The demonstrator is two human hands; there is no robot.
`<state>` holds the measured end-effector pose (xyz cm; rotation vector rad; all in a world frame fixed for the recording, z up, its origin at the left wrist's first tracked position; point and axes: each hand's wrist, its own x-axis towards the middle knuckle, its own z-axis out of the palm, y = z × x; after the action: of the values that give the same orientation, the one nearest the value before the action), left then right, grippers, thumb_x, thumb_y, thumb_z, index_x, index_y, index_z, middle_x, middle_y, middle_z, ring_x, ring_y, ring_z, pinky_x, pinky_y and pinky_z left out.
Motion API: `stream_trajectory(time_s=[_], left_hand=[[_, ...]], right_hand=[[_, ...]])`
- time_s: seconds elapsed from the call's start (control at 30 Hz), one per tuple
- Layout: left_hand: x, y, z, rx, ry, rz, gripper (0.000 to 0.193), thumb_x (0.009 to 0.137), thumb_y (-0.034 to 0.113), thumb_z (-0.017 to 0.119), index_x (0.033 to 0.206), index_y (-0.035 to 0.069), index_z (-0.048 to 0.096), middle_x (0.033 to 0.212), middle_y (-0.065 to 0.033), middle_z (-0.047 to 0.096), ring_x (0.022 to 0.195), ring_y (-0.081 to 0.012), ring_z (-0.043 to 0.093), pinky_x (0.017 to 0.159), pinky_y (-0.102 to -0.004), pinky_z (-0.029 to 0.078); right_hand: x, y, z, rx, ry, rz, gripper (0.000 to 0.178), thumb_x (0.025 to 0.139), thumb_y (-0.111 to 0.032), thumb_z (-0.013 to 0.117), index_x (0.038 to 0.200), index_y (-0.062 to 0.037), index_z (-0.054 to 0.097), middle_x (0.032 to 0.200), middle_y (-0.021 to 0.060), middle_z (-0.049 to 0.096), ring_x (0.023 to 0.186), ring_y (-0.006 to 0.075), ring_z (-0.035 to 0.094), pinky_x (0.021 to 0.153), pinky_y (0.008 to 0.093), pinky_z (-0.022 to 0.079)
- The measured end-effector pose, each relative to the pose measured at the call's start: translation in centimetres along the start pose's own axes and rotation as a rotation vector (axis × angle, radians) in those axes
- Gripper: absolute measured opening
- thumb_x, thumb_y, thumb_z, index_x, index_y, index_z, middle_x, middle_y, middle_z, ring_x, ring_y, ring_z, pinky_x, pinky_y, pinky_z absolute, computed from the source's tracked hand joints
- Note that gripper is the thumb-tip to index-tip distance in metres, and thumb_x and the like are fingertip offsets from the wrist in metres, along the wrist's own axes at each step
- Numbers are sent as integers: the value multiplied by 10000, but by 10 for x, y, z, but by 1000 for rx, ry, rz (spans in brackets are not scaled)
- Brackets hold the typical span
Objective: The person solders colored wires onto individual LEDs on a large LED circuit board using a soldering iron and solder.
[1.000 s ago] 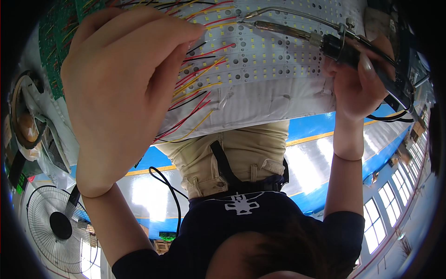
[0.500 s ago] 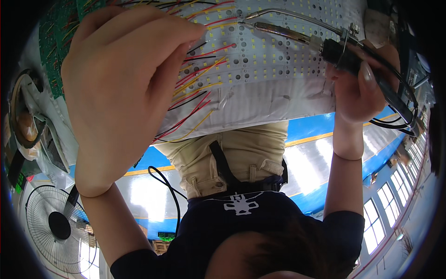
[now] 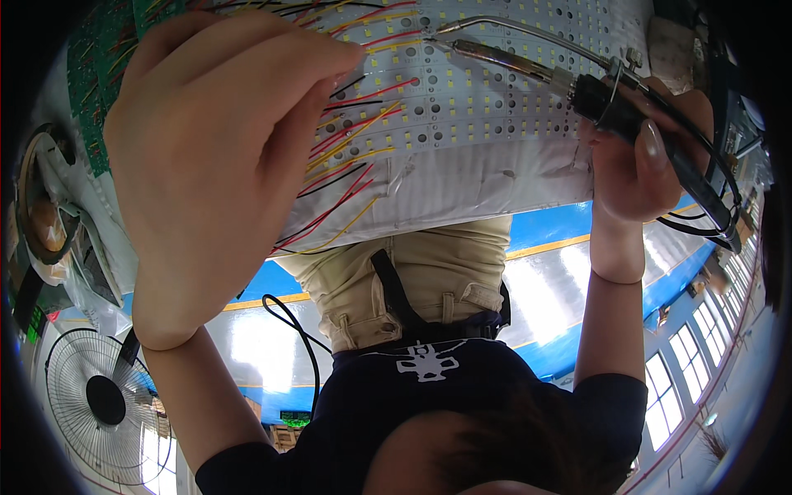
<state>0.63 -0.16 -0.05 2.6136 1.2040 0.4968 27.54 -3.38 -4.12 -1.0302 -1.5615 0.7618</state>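
My right hand (image 3: 648, 161) is closed around the black handle of a soldering iron (image 3: 507, 62), which has a thin metal feed tube (image 3: 528, 31) fixed alongside. The iron's tip points left and meets the white LED board (image 3: 470, 107) at the end of a yellow wire (image 3: 394, 46). My left hand (image 3: 219, 148) is pinched at thumb and forefinger on that yellow wire, its grip partly hidden by the fingers. A red wire runs just beyond it. Several red, black and yellow wires (image 3: 355, 136) stick out from the board's left edge beneath my left hand.
Green circuit boards (image 3: 91, 91) with wires lie at the far left. White wrapping (image 3: 487, 186) covers the near table edge. A roll-like ring (image 3: 37, 198) and clear plastic sit at the left. A fan (image 3: 107, 400) stands lower left. The iron's black cable (image 3: 730, 181) loops at the right.
The soldering iron's handle has dipped very slightly with my right hand, while its tip stays at the same spot. My left hand has hardly moved.
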Motion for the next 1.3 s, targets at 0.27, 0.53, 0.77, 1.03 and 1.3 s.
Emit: stream_trajectory(time_s=[0.27, 0.53, 0.77, 1.03, 1.3], left_hand=[[1, 1, -1, 14, 25, 15, 120, 733, 17, 683, 844, 62, 701, 754, -41, 655, 713, -184, 606, 738, -293, 460], [1, 0, -1, 12, 13, 21, 115, 734, 19, 682, 840, 62, 700, 759, -43, 659, 718, -187, 610, 742, -299, 463], [-3, -1, 0, 46, 21, 25, 113, 734, 19, 681, 838, 61, 699, 752, -44, 658, 708, -188, 612, 756, -304, 462], [3, 10, -2, -50, 12, -89, 148, 726, -8, 676, 839, 84, 703, 797, -14, 634, 760, -184, 579, 694, -287, 461], [0, -9, 3, -47, 36, 113, 204, 709, 17, 696, 890, 111, 699, 853, -7, 621, 818, -189, 565, 719, -317, 445]], right_hand=[[-5, -1, -11, -50, -111, -35, 221, 822, -25, 577, 1039, 16, 579, 886, 183, 574, 699, 241, 604, 569, 287, 500], [-5, 0, 0, 1, 59, -57, 270, 758, -96, 631, 855, 154, 604, 879, 184, 599, 565, 209, 620, 488, 288, 539], [-10, 2, 5, -47, 75, 53, 237, 839, -138, 459, 885, 93, 483, 827, 185, 506, 690, 212, 614, 593, 264, 492], [-2, 13, -19, -371, 33, -303, 220, 804, 66, 566, 1013, 134, 562, 896, 188, 616, 627, 211, 622, 462, 276, 533], [-4, 24, -21, 586, 5, 360, 303, 917, -162, 385, 1104, 40, 512, 881, 177, 623, 622, 218, 565, 514, 296, 416]])
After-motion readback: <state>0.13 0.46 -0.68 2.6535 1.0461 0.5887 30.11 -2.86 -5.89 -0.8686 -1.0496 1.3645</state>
